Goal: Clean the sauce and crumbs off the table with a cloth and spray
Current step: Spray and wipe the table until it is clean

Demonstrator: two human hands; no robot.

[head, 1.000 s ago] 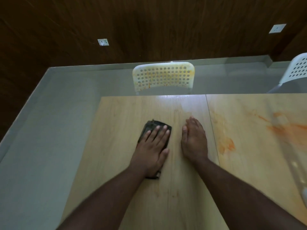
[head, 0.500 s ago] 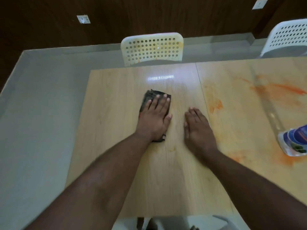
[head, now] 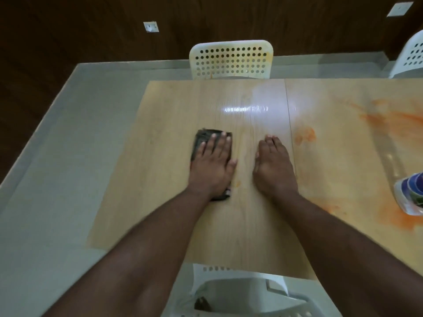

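You are pressing your left hand (head: pixel 211 165) flat, fingers spread, on the one dark cloth (head: pixel 202 139), which is lying under it on the counter (head: pixel 160 179). Your right hand (head: pixel 273 165) is resting just beside it, fingers straight, holding nothing. The surface around both hands is looking mostly wiped; right of your right hand, orange sauce smears (head: pixel 304 137) are waiting, and farther right one spray bottle (head: pixel 410 195) is standing.

Left hand (head: pixel 211 167) on cloth (head: pixel 203 139) — right hand (head: pixel 273 165) beside, on table (head: pixel 160 179).
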